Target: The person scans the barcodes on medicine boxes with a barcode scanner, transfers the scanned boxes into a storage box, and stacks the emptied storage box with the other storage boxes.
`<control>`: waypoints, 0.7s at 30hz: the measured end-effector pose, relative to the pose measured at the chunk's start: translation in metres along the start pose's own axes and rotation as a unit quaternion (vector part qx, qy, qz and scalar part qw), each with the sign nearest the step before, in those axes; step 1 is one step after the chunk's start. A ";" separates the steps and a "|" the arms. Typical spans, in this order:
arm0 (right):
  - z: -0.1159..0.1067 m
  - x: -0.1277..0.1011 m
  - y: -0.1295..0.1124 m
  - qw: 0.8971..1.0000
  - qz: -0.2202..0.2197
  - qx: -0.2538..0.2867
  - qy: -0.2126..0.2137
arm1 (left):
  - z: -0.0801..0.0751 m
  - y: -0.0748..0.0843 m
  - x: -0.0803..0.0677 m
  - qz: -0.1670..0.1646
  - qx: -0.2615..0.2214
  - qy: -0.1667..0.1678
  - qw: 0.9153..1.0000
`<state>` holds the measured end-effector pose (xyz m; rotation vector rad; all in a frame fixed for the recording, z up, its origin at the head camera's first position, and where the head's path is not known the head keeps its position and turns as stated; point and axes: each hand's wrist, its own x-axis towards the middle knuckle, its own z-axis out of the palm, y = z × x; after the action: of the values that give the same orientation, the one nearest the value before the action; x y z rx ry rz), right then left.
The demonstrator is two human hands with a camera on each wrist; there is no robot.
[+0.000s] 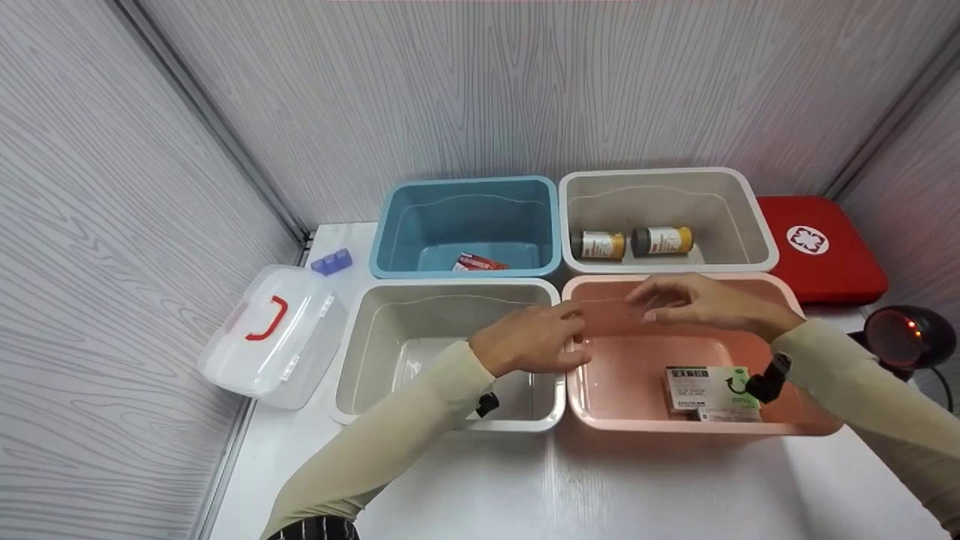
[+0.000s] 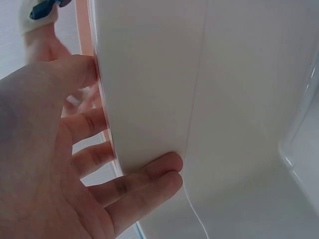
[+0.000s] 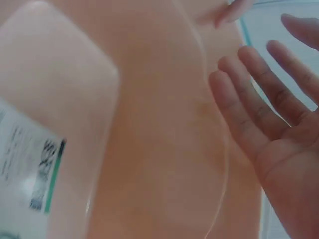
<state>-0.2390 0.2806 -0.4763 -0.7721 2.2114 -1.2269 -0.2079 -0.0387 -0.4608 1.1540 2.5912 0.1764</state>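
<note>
My left hand [image 1: 536, 341] is at the rim where the front white bin [image 1: 390, 337] meets the pink bin [image 1: 622, 375]. In the left wrist view the hand [image 2: 75, 164] lies with nearly straight fingers [image 2: 149, 174] against the white bin's wall [image 2: 224, 99]. My right hand [image 1: 694, 300] hovers over the pink bin's far side, holding nothing. The right wrist view shows its palm [image 3: 269, 124] open and fingers spread above the pink bin [image 3: 164, 124]. A green-and-white medicine box [image 1: 709, 388] lies in the pink bin's front, blurred in the right wrist view [image 3: 25, 164].
Behind stand a blue bin [image 1: 465, 217] with a red packet [image 1: 478, 262] and a white bin [image 1: 750, 225] with two amber bottles [image 1: 598, 244]. A clear lidded box [image 1: 274, 330] and a purple pill case [image 1: 331, 262] lie left. A red first-aid case [image 1: 821, 247] and a black scanner [image 1: 904, 337] sit right.
</note>
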 end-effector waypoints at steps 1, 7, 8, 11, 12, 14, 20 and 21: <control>0.001 -0.003 0.004 1.000 0.011 -0.015 -0.009 | 0.000 0.000 0.000 0.001 0.002 0.002 1.000; 0.008 -0.018 0.027 0.987 0.107 -0.085 -0.089 | 0.000 0.000 -0.002 0.010 0.007 0.009 1.000; 0.010 -0.019 0.031 0.982 0.129 -0.088 -0.106 | 0.000 0.000 -0.002 0.011 0.007 0.010 1.000; 0.016 -0.023 0.042 0.966 0.184 -0.098 -0.150 | 0.000 0.000 -0.002 0.011 0.010 0.010 1.000; 0.018 -0.024 0.044 0.961 0.200 -0.103 -0.163 | 0.000 0.000 -0.002 0.011 0.010 0.009 1.000; 0.021 -0.025 0.048 0.951 0.226 -0.112 -0.179 | 0.000 0.000 -0.002 0.012 0.009 0.007 1.000; 0.026 -0.024 0.050 0.939 0.234 -0.169 -0.187 | 0.000 0.000 -0.002 0.009 0.012 0.005 1.000; 0.027 -0.024 0.050 0.939 0.233 -0.179 -0.180 | 0.000 0.000 -0.002 0.010 0.013 0.005 1.000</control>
<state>-0.2162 0.3028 -0.5291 -0.5043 2.1517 -0.4208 -0.2067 -0.0396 -0.4601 1.1907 2.5990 0.1545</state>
